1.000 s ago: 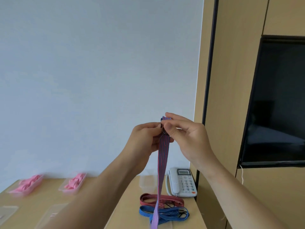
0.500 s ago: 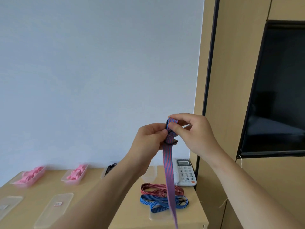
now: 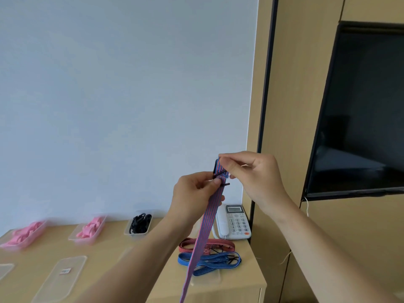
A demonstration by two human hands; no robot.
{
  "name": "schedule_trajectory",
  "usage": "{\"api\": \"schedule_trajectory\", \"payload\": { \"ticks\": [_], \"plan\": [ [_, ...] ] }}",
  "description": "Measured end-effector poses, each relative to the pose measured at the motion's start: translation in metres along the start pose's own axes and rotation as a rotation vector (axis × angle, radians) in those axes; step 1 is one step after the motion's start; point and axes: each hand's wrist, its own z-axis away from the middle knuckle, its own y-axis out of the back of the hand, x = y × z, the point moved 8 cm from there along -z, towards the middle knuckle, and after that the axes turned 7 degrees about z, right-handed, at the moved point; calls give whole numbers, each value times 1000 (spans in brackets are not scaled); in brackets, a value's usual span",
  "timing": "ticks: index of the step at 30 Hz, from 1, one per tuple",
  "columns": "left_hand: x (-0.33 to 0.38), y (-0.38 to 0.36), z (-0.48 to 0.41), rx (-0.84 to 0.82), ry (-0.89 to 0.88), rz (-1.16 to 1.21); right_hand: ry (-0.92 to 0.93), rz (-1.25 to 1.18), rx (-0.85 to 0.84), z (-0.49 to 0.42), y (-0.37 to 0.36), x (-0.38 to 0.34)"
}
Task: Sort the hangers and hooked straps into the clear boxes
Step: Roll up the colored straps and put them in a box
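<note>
A blue-and-red striped hooked strap (image 3: 205, 226) hangs in the air in front of me, its lower end running out of view at the bottom. My left hand (image 3: 194, 193) pinches it just under its black hook. My right hand (image 3: 251, 173) pinches the folded top end. On the wooden table lie a red strap (image 3: 205, 244) and a blue strap (image 3: 209, 260), coiled with black hooks. Two clear boxes hold pink hangers (image 3: 24, 234) (image 3: 90, 228). A third clear box (image 3: 140, 224) holds black hooks.
A white desk phone (image 3: 232, 221) stands at the table's back right corner. Clear lids (image 3: 61, 276) lie on the table's front left. A dark wall screen (image 3: 360, 110) hangs on the wooden panel to the right. The table's right edge is near the blue strap.
The view has tilted down, so more of the table and the box of black hooks show. Both hands stay on the strap's top end, and the strap now hangs slanting to the lower left.
</note>
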Motion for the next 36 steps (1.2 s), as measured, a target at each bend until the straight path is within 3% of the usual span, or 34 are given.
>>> {"api": "schedule_trajectory", "payload": {
  "ticks": [5, 9, 16, 26, 32, 36],
  "plan": [
    [-4, 1, 0, 49, 3, 80, -213, -267, -229, 12, -10, 17],
    [-3, -2, 1, 5, 23, 186, -197, -271, -331, 20, -12, 15],
    [2, -4, -1, -79, 74, 332, -26, -215, -286, 27, -5, 6],
    [-11, -12, 11, -111, 191, 383, 4, -85, -248, 38, -3, 25],
    [-8, -9, 12, -104, 106, 308, 87, 124, -224, 37, 0, 20],
    [-8, -4, 12, -37, 69, 265, -91, 167, -179, 32, -1, 28]
  ]
}}
